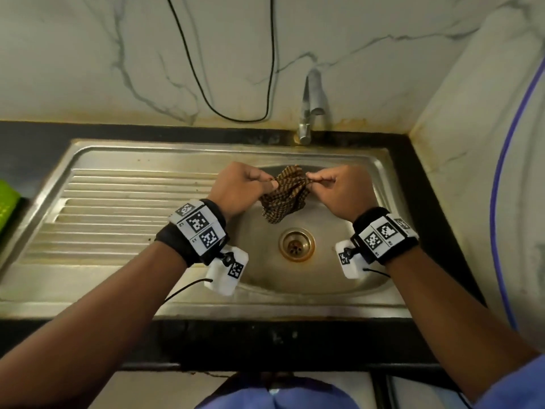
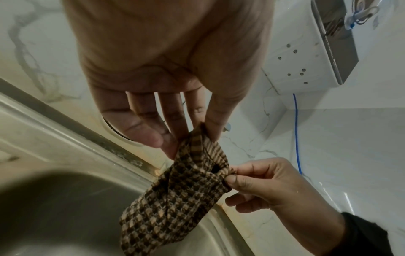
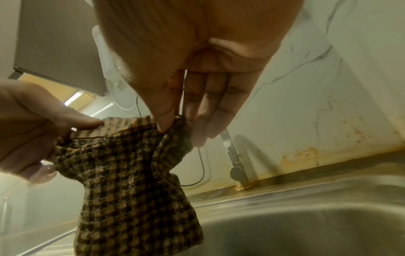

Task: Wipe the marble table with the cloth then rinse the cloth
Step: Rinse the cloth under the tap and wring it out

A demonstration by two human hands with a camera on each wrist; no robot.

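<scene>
A brown and tan checked cloth point(image 1: 284, 196) hangs bunched over the steel sink basin point(image 1: 348, 278), held up between both hands. My left hand point(image 1: 265, 180) pinches its upper left edge between thumb and fingers. My right hand point(image 1: 315, 178) pinches the upper right edge. In the left wrist view the cloth point(image 2: 175, 199) dangles from the left hand point(image 2: 197, 133), and the right hand point(image 2: 232, 174) pinches a corner of it. The right wrist view shows the cloth point(image 3: 131, 181) hanging below the right hand point(image 3: 173, 124), the left hand point(image 3: 87, 124) gripping its other edge. The tap point(image 1: 309, 113) stands behind; no water is visible.
The drain point(image 1: 297, 244) lies below the cloth. A ribbed draining board point(image 1: 126, 216) fills the sink's left side. A black counter point(image 1: 265, 340) frames the sink. A black cable point(image 1: 236, 118) loops down the marble wall. A green object point(image 1: 7, 205) sits far left, a blue hose point(image 1: 501, 172) at the right.
</scene>
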